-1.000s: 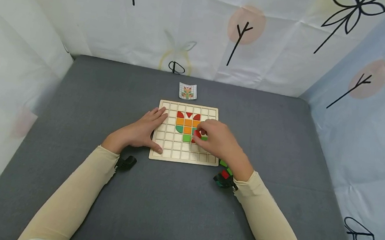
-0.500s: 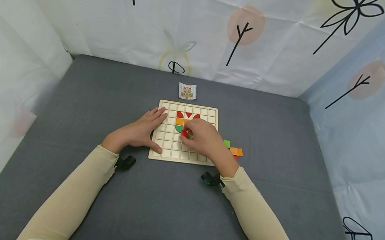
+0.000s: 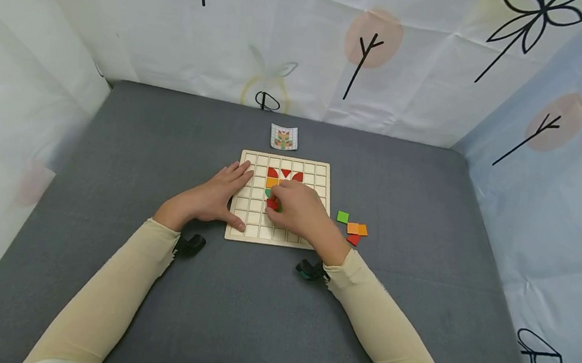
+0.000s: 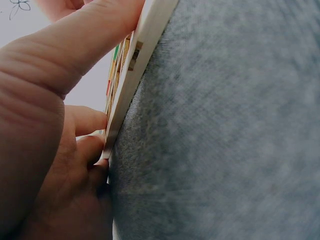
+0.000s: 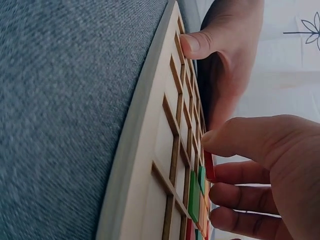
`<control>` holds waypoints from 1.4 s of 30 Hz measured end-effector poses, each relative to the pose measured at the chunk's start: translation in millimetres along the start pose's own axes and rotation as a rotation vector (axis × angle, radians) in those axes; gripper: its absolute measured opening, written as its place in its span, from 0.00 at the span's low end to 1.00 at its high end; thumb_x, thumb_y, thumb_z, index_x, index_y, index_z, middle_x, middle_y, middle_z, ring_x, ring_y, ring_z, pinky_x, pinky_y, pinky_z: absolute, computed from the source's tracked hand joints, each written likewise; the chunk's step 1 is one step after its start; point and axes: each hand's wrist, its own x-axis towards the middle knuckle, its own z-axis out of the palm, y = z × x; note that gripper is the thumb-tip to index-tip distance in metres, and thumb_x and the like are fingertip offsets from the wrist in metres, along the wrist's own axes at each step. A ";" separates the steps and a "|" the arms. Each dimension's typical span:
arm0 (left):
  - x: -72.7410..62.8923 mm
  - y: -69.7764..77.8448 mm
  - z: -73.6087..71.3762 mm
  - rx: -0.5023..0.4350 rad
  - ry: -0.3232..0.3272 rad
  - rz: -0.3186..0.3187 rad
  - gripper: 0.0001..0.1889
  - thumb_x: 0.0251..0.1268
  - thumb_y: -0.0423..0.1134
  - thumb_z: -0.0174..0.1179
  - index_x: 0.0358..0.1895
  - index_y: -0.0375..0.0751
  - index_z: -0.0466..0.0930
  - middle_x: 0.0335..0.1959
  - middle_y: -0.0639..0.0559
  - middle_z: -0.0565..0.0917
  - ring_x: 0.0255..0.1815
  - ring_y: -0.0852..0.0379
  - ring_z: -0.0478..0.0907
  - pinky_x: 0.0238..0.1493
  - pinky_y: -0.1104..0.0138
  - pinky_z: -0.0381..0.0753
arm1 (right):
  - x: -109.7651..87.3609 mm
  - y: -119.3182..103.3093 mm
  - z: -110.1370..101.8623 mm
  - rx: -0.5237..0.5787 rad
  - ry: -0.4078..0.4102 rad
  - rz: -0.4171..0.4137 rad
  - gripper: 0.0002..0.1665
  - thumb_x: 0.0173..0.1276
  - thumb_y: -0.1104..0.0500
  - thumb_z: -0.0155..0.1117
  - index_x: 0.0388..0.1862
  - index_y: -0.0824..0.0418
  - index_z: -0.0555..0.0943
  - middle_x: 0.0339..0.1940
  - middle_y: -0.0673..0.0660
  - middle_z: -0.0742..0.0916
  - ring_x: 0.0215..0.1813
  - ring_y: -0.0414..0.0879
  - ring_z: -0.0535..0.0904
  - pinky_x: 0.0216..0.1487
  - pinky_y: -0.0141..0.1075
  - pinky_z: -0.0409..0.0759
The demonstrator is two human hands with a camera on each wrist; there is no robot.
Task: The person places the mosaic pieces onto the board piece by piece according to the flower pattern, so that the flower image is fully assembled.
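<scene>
A wooden grid board [image 3: 254,231] lies on the grey surface with red, orange and green tiles set in its cells. My left hand [image 3: 210,197] rests with spread, straight fingers along the board's left side, its thumb [image 5: 196,46] on the rim near the front left corner. Over the middle of the grid, my right hand [image 3: 300,211] pinches a red tile [image 3: 272,204] between thumb and fingers. In the right wrist view this red tile [image 5: 209,166] stands on edge close over the cells, beside a green tile [image 5: 194,196]. The right hand hides several tiles in the head view.
Right of the board lie loose tiles: a green square [image 3: 343,217], orange tiles [image 3: 352,228] and a red tile [image 3: 353,240]. A small card [image 3: 283,138] with a printed coloured pattern lies behind the board. Printed curtains [image 3: 306,41] surround the table.
My right hand has moved left across the board with the red tile, from the right-hand part of the pattern to its left part. The loose tiles have come into view. My left hand has stayed put.
</scene>
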 end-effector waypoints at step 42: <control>0.6 -0.5 1.1 0.003 0.004 0.007 0.73 0.52 0.61 0.85 0.89 0.33 0.43 0.91 0.39 0.36 0.89 0.38 0.28 0.85 0.43 0.35 | -30.9 27.2 -25.8 0.099 0.088 0.069 0.11 0.75 0.54 0.75 0.49 0.60 0.91 0.43 0.54 0.89 0.46 0.49 0.82 0.46 0.45 0.84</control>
